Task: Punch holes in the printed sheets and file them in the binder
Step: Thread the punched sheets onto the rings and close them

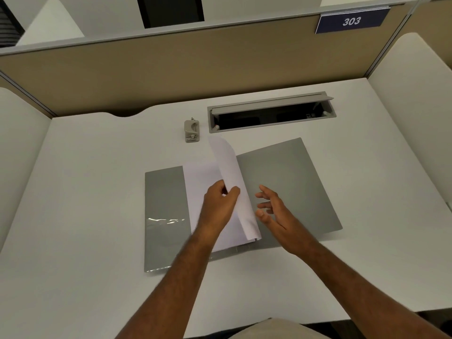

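My left forearm and left hand (pixel 218 206) cover a good part of the white sheets (pixel 203 182), so I cannot see their near left corner, and the binder's (pixel 288 182) spine and fastening are hidden under the paper — I cannot tell whether the sheets sit on any prongs or rings. Any print on the pages is too faint to make out; they read as plain white.

The grey binder lies open and flat on the white desk (pixel 97 192), and I will place everything else from it. Its left cover holds the lower sheets lying flat, with a shiny clear pocket (pixel 166 220) showing on the bare grey strip to their left. Its right cover is bare grey. Over the middle of the binder, a top sheet (pixel 232 172) curls upward and arches toward the far side.

My left hand is closed in a pinch on that curled sheet, thumb and fingers gripping its edge above the binder's centre. My right hand (pixel 274 211) hovers just right of the sheet, over the right cover, fingers spread and loosely curved, holding nothing.

Beyond the binder's far edge, slightly left of centre, stands the small beige hole punch (pixel 192 131), apart from the paper. Further right behind the binder, a cable tray (pixel 271 112) is sunk into the desk with its lid raised — the inside is dark and its contents unclear.
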`<state>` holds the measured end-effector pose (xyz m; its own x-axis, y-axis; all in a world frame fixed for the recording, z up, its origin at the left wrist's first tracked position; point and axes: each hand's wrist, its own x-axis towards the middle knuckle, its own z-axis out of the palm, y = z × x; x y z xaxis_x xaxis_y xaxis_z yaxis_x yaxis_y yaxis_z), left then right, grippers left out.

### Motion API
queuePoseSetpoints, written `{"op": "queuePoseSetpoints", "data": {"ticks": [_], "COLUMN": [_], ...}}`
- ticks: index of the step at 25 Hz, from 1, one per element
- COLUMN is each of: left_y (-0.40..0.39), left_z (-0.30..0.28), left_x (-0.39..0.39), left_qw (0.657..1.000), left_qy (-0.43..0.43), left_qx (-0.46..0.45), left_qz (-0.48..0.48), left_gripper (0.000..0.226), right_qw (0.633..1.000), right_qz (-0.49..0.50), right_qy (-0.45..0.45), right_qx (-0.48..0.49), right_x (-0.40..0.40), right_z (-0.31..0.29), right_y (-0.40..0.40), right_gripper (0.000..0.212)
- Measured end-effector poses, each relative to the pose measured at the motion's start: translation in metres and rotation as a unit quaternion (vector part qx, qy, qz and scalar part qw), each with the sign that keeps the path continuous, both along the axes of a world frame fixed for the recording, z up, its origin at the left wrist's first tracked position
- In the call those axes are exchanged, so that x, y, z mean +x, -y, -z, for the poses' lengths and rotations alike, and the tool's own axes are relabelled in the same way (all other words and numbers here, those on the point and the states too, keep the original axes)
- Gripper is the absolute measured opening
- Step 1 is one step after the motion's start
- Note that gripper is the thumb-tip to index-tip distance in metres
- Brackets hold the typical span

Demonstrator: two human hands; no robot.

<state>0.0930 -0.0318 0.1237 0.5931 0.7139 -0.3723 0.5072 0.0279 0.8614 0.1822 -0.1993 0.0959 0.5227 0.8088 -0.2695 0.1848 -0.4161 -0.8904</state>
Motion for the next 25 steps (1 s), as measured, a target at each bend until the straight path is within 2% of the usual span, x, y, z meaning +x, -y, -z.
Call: {"op": "queuePoseSetpoints", "data": {"ticks": [6, 10, 13, 17, 21, 25], "left_y": [-0.029, -0.044, -0.050, -0.054, -0.051, -0.041], "left_z": [0.017, 0.038, 0.048, 0.063, 0.072, 0.072], "left_x": [-0.044, -0.064, -0.074, -0.081, -0.084, -0.080], "left_qw": [0.997, 0.992, 0.988, 0.982, 0.978, 0.971], "left_qy": [-0.042, -0.068, -0.088, -0.131, -0.168, -0.215], "left_qx": [-0.010, -0.031, -0.049, -0.055, -0.029, 0.052], "left_qz": [-0.066, -0.104, -0.119, -0.128, -0.116, -0.092], "left_gripper": [0.012, 0.032, 0.029, 0.036, 0.032, 0.068], "right_qw": [0.999, 0.993, 0.986, 0.974, 0.958, 0.943], "right_qz": [-0.013, -0.053, -0.087, -0.120, -0.157, -0.182], "right_qy": [0.014, 0.056, 0.103, 0.149, 0.197, 0.220], "right_qx": [-0.046, -0.093, -0.099, -0.120, -0.138, -0.169], "right_x": [0.000, 0.001, 0.002, 0.002, 0.004, 0.006], "right_z": [0.021, 0.035, 0.042, 0.045, 0.050, 0.056], "right_y": [-0.005, -0.011, -0.017, -0.029, -0.039, -0.045], "right_gripper": [0.070, 0.060, 0.057, 0.062, 0.069, 0.073]}}
